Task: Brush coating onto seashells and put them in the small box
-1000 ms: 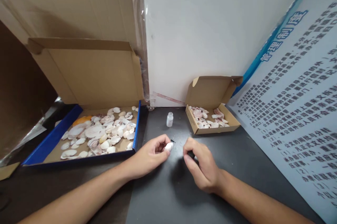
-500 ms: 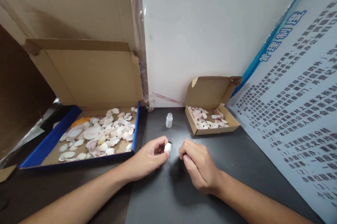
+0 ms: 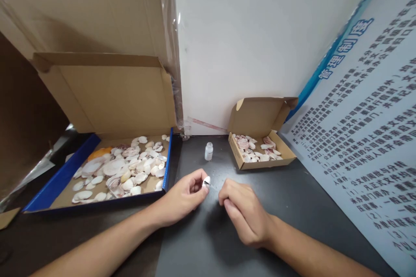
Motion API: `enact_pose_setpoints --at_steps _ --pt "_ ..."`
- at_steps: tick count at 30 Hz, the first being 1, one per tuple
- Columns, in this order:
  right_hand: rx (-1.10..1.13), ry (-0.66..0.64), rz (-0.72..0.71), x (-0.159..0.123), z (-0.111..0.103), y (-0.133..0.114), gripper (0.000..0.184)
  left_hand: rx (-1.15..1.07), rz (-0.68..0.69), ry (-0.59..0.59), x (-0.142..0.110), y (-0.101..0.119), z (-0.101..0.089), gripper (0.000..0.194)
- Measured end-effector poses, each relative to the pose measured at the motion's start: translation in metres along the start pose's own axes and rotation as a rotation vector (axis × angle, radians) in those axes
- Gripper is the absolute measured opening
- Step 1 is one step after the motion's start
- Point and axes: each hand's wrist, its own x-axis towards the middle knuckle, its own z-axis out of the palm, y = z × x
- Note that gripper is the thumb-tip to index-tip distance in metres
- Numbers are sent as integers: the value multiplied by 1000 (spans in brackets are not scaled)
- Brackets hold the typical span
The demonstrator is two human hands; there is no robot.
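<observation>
Between the thumb and fingers of my left hand (image 3: 186, 194) is a small white shell (image 3: 206, 180), held up above the dark table. My right hand (image 3: 243, 210) is closed in a pinch on a thin, clear-stemmed brush (image 3: 208, 184); its dark tip lies against the face of the shell. Most of the brush's handle is hidden inside the fingers. Beyond both hands stands a small open glass bottle (image 3: 209, 152) with whitish content and no cap on it.
At the left, a large blue-edged cardboard box (image 3: 165, 173) with its lid up holds many shells (image 3: 130, 166). A smaller cardboard box (image 3: 260, 165) with shells stands at the back right. A white panel (image 3: 208, 51) rises behind, and a printed poster (image 3: 357, 138) leans along the right.
The brush's dark tip has come down from beside the shell's upper edge onto its face. My right hand has shifted slightly left and down. The view has tilted a little.
</observation>
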Motion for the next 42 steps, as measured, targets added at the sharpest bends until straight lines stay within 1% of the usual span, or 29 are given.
enact_pose_setpoints --at_steps 2,5,8,10,12,15,17,19,21,24,26,28,30,32,33,36,38,42 --pt "-20 -5 17 0 0 0 13 -2 -13 -3 0 -1 -1 35" --pt "-44 29 69 1 0 1 15 -11 -32 -16 0 -3 -2 36" --pt "7 -3 13 0 1 3 14 -22 -38 -17 0 -5 -2 34" --pt "18 -33 9 -1 1 3 13 -33 -45 -15 0 -5 -2 32" --pt "1 -26 63 0 1 4 15 -64 -52 -6 0 -3 -2 28" --pt "-10 26 124 0 -1 4 18 -122 -58 10 0 -2 -3 20" --pt "9 28 92 0 -1 4 17 -131 -57 11 0 -2 -3 18" --pt "11 -6 51 0 0 3 15 -125 -56 6 0 -2 -3 19" --pt "-32 -23 66 1 0 1 15 -134 -55 3 0 -3 -3 18" --pt "-86 21 124 1 1 1 18 -154 -54 4 1 -4 -3 18" --pt "-71 8 86 1 1 0 17 -137 -52 7 1 -4 -3 19" --pt "-71 -38 57 1 2 0 16 -112 -47 7 2 -4 -3 21" --pt "-104 -57 96 2 2 0 17 -104 -40 2 2 -4 -3 21" --pt "-130 -28 153 2 2 1 20 -110 -36 -2 2 -4 -4 19" --pt "-124 -11 154 2 2 1 21 -110 -39 -2 2 -4 -4 19" --pt "-70 -15 52 2 1 1 17 -93 -45 -2 1 -4 -4 18" --pt "-76 -45 22 2 1 0 16 -84 -44 -5 1 -3 -4 18" --pt "-124 -4 99 3 0 1 22 -95 -49 1 1 0 -3 19"
